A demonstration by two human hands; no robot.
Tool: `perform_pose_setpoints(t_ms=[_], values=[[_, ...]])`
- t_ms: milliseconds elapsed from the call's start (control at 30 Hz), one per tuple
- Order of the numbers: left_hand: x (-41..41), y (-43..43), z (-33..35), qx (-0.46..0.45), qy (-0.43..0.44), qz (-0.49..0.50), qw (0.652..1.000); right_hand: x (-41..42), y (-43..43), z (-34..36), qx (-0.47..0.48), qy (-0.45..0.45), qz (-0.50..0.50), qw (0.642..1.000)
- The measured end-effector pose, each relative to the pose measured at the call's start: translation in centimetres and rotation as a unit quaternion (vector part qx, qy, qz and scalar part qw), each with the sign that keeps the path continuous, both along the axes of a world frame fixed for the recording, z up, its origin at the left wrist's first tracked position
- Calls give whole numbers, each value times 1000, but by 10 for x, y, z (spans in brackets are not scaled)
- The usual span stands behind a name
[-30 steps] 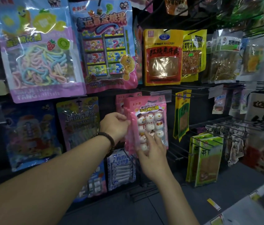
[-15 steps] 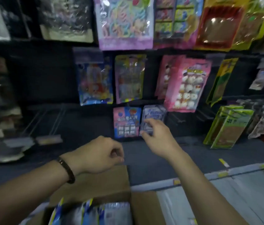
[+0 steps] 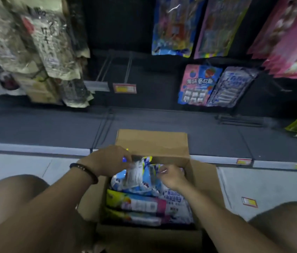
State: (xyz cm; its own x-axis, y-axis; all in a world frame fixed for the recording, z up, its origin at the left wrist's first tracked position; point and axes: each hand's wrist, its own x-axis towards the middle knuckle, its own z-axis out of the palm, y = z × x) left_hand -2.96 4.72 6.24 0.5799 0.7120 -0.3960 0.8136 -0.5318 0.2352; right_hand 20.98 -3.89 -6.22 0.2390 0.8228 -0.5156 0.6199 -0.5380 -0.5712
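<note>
An open cardboard box (image 3: 153, 141) stands on the floor between my knees, filled with several snack packets. My left hand (image 3: 109, 158), a dark bead bracelet on its wrist, grips the top of a blue and white packet (image 3: 135, 175) at the box's far side. My right hand (image 3: 171, 175) reaches into the box just right of that packet, fingers curled on the top edge of a neighbouring packet. A yellow, white and pink packet (image 3: 136, 203) lies flat nearer to me in the box.
A dark display wall rises ahead with hanging packets: a pink and blue candy bag (image 3: 197, 84), a purple one (image 3: 231, 86), large pink bags (image 3: 293, 42) at right, grey-white bags (image 3: 49, 48) at left. Bare hooks with price tags (image 3: 124, 88) hang centre. A dark base shelf (image 3: 52, 125) runs below.
My view dropped from the hanging packets to the box on the floor. Both hands left the display and went down into the box, where they now hold packets.
</note>
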Motion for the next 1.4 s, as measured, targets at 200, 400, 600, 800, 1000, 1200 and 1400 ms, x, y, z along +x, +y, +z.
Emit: perform_pose_setpoints(t_ms=[200,400,600,800,1000,1200,1400], values=[[-28,25,-3,-17,39,38,998,-72,31,-50,-24,67,15,997],[-37,21,3,-72,45,60,995,-125,70,-58,-44,143,-38,988],[-34,14,1,-111,70,62,989,-134,76,-130,-49,148,-57,986],[-33,12,9,-90,66,53,992,-131,58,-77,-53,254,-173,950],[-34,9,19,-44,20,82,995,-88,45,-10,-44,320,-170,931],[-32,5,17,-17,-73,166,983,-33,36,83,20,300,-61,952],[3,-15,34,-269,-320,372,829,8,-2,132,220,-53,153,962]])
